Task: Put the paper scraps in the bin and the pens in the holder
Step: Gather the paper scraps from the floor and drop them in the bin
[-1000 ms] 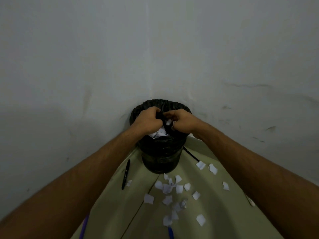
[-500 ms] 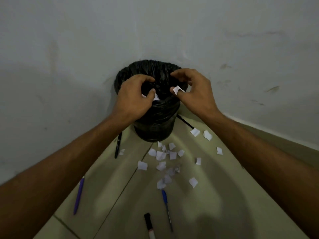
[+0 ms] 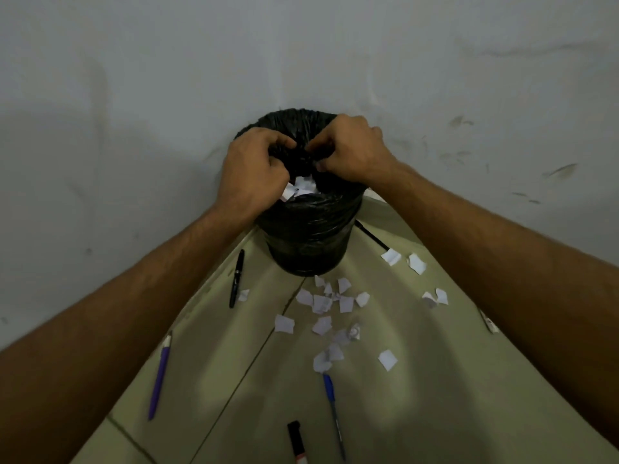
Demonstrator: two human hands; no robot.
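Note:
A bin lined with a black bag (image 3: pixel 308 236) stands on the floor against the wall. My left hand (image 3: pixel 254 169) and my right hand (image 3: pixel 351 152) are curled over its mouth, close together. White paper scraps (image 3: pixel 299 187) show under my left thumb, just above the rim. No paper shows in my right hand. More scraps (image 3: pixel 321 303) lie scattered on the floor in front of the bin. A black pen (image 3: pixel 236 277), a purple pen (image 3: pixel 159 380), a blue pen (image 3: pixel 331 403) and a black marker (image 3: pixel 296 442) lie on the floor. No pen holder is in view.
The grey wall rises directly behind the bin. A thin black pen (image 3: pixel 370 234) sticks out from behind the bin on the right. A small white object (image 3: pixel 487 321) lies partly hidden beside my right forearm. The floor is pale tile.
Half a second ago my fingers were spread with scraps at the fingertips. Now both hands are curled shut over the bin mouth. The view has tilted slightly.

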